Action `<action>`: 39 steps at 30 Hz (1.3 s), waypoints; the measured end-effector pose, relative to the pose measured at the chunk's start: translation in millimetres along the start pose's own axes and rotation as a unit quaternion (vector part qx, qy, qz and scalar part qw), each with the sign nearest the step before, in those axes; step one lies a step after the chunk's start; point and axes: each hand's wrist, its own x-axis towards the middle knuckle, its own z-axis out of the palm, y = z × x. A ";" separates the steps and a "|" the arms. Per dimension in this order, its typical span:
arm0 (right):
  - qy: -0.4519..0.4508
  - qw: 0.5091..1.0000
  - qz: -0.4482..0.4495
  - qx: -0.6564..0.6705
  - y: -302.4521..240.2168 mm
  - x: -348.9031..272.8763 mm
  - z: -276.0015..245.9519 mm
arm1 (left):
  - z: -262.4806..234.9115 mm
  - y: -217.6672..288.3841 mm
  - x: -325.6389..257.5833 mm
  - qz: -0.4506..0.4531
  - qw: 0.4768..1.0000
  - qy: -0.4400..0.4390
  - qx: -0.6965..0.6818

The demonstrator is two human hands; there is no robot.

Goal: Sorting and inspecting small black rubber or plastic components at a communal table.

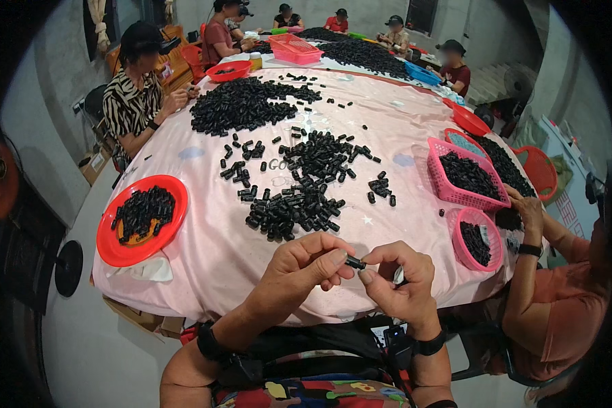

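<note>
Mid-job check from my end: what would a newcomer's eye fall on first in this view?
Likely the dark heap of black pieces at the middle of the pink tablecloth, standing out against the pale cloth. Just below it, the left hand and right hand hold a small black piece between them. The bright red plate at the left edge catches the eye too.

One head-worn fisheye looks down and forward across the pink-covered tabletop (404, 214), from just behind the middle of its near edge. The left hand (302, 268) and right hand (404, 279) are close to it — low in the view — while the tabletop's far edge and the back wall (370, 12) lie well off.
</note>
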 end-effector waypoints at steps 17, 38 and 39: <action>0.002 0.989 -0.125 -0.083 6.8 -1.2 6.7 | -0.8 -9.5 4.1 0.029 0.999 -0.007 -0.043; -0.024 0.964 -0.173 -0.201 7.3 -3.1 5.0 | -5.1 -20.4 7.1 0.011 0.994 -0.021 -0.106; -0.029 0.963 -0.178 -0.202 7.5 -3.6 5.4 | -5.2 -21.2 6.9 0.011 0.994 -0.020 -0.105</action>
